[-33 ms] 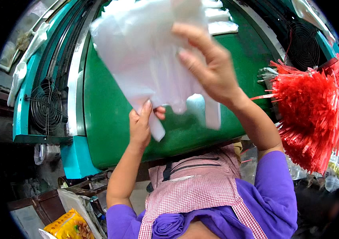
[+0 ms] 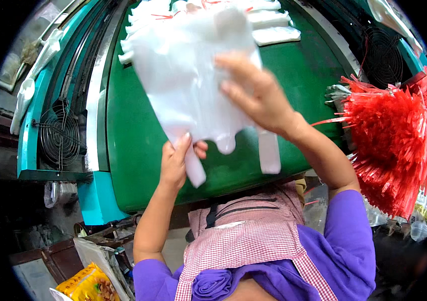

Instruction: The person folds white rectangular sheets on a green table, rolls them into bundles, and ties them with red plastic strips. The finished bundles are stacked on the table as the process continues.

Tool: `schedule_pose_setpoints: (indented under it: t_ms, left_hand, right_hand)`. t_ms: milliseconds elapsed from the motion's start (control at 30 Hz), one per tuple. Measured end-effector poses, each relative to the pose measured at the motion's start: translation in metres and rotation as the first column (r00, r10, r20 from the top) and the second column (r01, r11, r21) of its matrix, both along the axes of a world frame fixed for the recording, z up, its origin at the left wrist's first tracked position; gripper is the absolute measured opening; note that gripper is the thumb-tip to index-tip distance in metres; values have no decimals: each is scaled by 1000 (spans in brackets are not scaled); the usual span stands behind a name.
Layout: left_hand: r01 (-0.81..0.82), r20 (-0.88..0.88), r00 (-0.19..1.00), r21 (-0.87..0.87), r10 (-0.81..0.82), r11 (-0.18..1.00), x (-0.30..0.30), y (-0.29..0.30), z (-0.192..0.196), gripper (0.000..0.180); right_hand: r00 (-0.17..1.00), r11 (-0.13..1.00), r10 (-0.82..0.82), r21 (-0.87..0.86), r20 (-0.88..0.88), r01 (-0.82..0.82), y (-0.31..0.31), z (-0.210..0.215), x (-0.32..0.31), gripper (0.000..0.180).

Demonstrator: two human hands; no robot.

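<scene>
A flat white plastic carrier bag (image 2: 198, 100), perhaps several layered together, is held up over a green work surface (image 2: 313, 75). Its two handle strips point toward me. My left hand (image 2: 174, 163) pinches it at the base of the left strip, thumb on top. Over the bag's right side is my right hand (image 2: 261, 95), thumb and forefinger apart and blurred by motion; whether it touches the plastic I cannot tell. Behind the bag lie white bundles of plastic bags (image 2: 273, 35), some with red ties.
A thick bunch of red plastic strips (image 2: 389, 140) hangs at the right. Round fan guards (image 2: 59, 133) sit in the teal side frames, which edge the green surface. At the lower left is a yellow printed packet (image 2: 90, 283).
The bag has shifted slightly toward me and its upper left corner has swung right, uncovering more of the bundles and red ties behind. My right hand has moved slightly lower.
</scene>
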State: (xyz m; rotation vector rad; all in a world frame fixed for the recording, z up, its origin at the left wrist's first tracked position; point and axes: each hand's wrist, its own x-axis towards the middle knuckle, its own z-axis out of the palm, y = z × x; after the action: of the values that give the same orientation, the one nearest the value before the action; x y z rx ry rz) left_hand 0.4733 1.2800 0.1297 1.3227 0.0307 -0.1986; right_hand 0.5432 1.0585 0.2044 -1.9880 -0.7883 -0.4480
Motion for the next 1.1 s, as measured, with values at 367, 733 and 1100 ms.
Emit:
schedule_pose_setpoints:
  t_ms: [367,733,1100]
  left_hand:
    - [-171,366,822,890,-437,423,-91,82,-46,50]
    - [-39,311,811,874,-495,485,12,3,-37,17]
    - [-362,488,475,867,-733,343,-54,3,-56,35]
  right_hand:
    - [971,775,150,-589,-184,-231,-53,-126,-115,66]
    - [877,970,212,-15,-431,-242,-24,-111,-70,24]
    - [995,825,95,-560,4,-77,16,-146,-69,42]
